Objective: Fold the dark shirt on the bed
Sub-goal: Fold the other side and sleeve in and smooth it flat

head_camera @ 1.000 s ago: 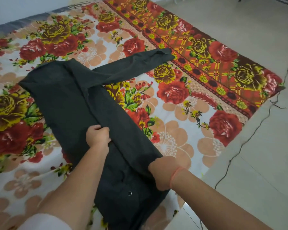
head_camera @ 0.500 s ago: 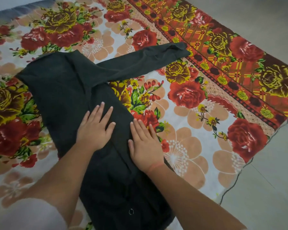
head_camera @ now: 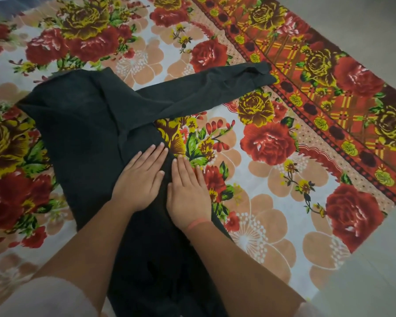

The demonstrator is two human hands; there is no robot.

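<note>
The dark shirt [head_camera: 82, 124] lies on the bed, its body running from upper left down to the bottom middle. One long sleeve [head_camera: 206, 90] stretches out to the upper right. My left hand [head_camera: 140, 177] lies flat on the folded edge of the shirt, fingers straight and together. Right beside it, my right hand [head_camera: 188, 195] presses flat on the shirt's right edge, fingertips reaching the sheet. Both forearms cover the lower part of the shirt.
A floral bedsheet [head_camera: 272, 179] with red and yellow roses covers the bed. Its patterned border [head_camera: 329, 106] runs diagonally at the right. Grey floor [head_camera: 375, 271] shows beyond the bed's right edge and corner.
From gripping the fabric a second ago, both hands opened flat and slid up along the shirt's folded edge toward the sleeve. The camera moved closer.
</note>
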